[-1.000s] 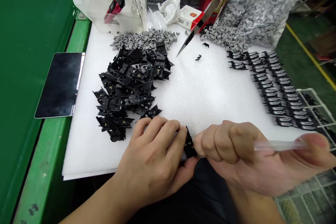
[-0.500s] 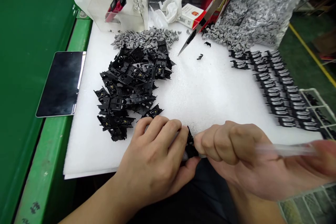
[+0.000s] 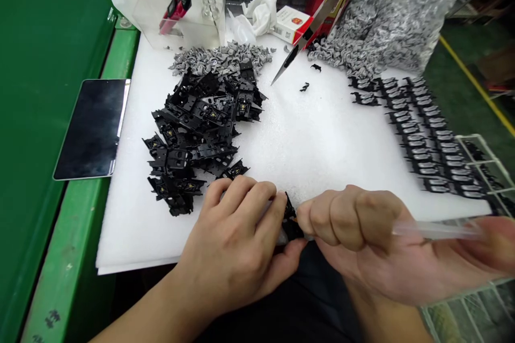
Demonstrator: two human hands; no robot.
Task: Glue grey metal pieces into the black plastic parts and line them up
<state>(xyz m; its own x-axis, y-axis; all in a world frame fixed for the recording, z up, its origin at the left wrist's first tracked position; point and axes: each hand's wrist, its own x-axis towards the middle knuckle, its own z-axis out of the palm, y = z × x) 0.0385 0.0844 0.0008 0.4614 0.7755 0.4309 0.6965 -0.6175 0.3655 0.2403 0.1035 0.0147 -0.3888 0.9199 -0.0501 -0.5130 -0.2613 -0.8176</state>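
My left hand (image 3: 237, 241) is closed around a small black plastic part (image 3: 290, 220) at the near edge of the white foam mat (image 3: 314, 144). My right hand (image 3: 370, 241) is curled shut on a thin clear tool (image 3: 434, 230), whose tip meets the black part. A heap of loose black parts (image 3: 201, 134) lies just beyond my left hand. Small grey clips (image 3: 221, 59) are piled behind that heap. Rows of black parts fitted with grey clips (image 3: 422, 134) run along the right side of the mat.
A dark phone (image 3: 92, 128) lies on the green bench at left. A clear bag of grey clips (image 3: 394, 21), a knife blade (image 3: 298, 48), a cigarette pack (image 3: 289, 24), a clear box with a red lighter (image 3: 177, 5) stand at the back. A white wire basket (image 3: 486, 166) sits at right.
Both hands stay pressed together on the black part; the clear tool in my right hand has shifted slightly.
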